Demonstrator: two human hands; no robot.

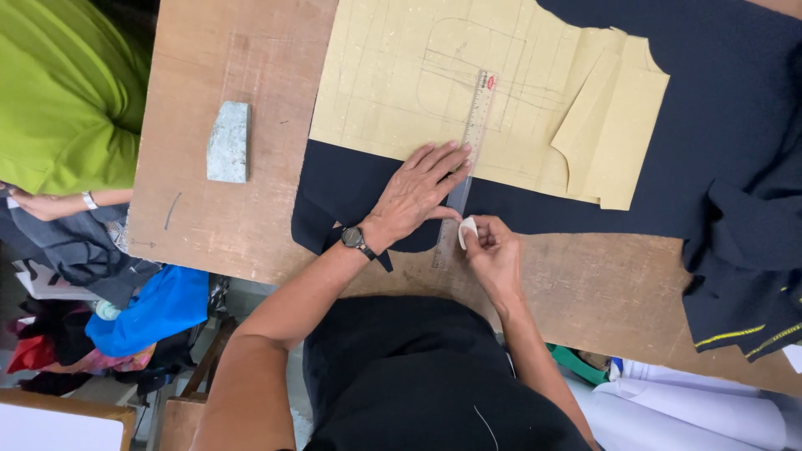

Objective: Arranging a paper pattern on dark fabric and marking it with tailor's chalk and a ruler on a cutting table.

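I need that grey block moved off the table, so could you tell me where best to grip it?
Grip the grey block across its two long sides, fingers coming from above. It lies flat on the table, narrow and oblong, apart from the cloth, with both long sides free.

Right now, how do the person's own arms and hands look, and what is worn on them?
Both forearms are bare, with no sleeves reaching them. The left hand has a dark wristwatch with a round face on its wrist. The right hand wears nothing: no glove, no band. The person wears a black top.
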